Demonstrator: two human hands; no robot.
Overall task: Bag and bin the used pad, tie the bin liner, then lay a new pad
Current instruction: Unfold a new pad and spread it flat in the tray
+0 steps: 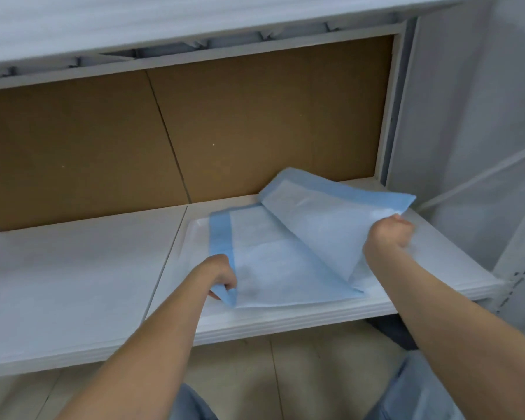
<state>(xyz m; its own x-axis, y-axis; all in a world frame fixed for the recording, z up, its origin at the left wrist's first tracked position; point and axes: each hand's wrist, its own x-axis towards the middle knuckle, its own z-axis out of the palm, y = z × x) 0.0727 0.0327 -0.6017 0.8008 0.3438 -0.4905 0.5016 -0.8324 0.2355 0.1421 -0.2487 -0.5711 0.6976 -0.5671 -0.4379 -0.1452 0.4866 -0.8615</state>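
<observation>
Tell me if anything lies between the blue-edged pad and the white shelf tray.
Nothing visible does. The blue-edged white absorbent pad lies partly on the shallow white tray; left hand and right hand grip its edges.

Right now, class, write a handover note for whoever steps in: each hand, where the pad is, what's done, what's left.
Left hand pinches the near left corner of the pad.
Right hand grips its right edge, lifted and folded toward the middle.
The rest lies flat on the white shelf.
No bin or bag in view; used or new pad, cannot tell. It is not laid flat.
</observation>
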